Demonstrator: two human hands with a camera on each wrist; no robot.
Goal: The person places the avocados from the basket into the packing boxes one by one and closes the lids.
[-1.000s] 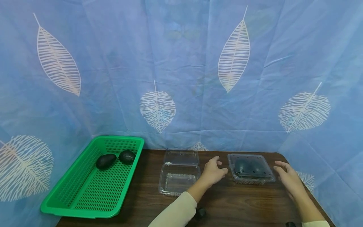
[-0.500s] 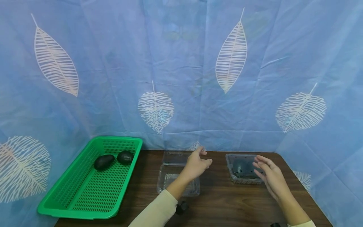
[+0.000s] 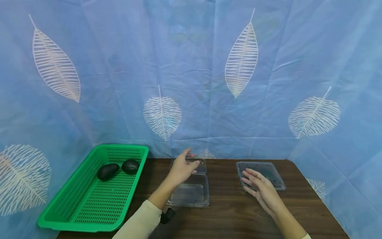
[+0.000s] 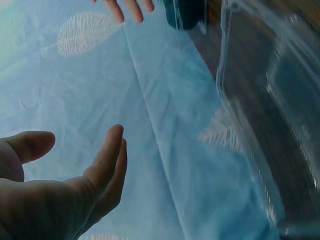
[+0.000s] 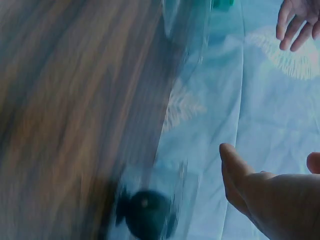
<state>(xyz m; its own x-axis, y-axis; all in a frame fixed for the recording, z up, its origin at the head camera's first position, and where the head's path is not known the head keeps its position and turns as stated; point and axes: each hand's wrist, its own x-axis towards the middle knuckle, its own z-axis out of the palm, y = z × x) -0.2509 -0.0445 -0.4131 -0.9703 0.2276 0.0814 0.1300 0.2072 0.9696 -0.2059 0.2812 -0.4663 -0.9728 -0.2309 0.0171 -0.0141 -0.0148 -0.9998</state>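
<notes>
My left hand (image 3: 180,171), fingers loosely bent and holding nothing, hovers over an opened clear plastic clamshell container (image 3: 191,196) in the head view. That container's lid (image 3: 200,165) lies tipped back behind its base. Fingers spread and holding nothing, my right hand (image 3: 262,189) is in front of a closed clamshell container (image 3: 276,176) and hides part of it. A dark avocado (image 5: 150,215) shows through the closed container's wall in the right wrist view. Two dark avocados, one longer (image 3: 108,172) and one rounder (image 3: 130,166), lie in the green basket (image 3: 89,225).
The green basket stands at the left of the brown wooden table (image 3: 226,219). A blue cloth with white leaf prints (image 3: 191,83) hangs behind the table. A black band (image 3: 167,215) is on the left wrist.
Both hands have moved left. The left hand went from right of the opened container to above it; the right hand went from beyond the closed container's right side to in front of it.
</notes>
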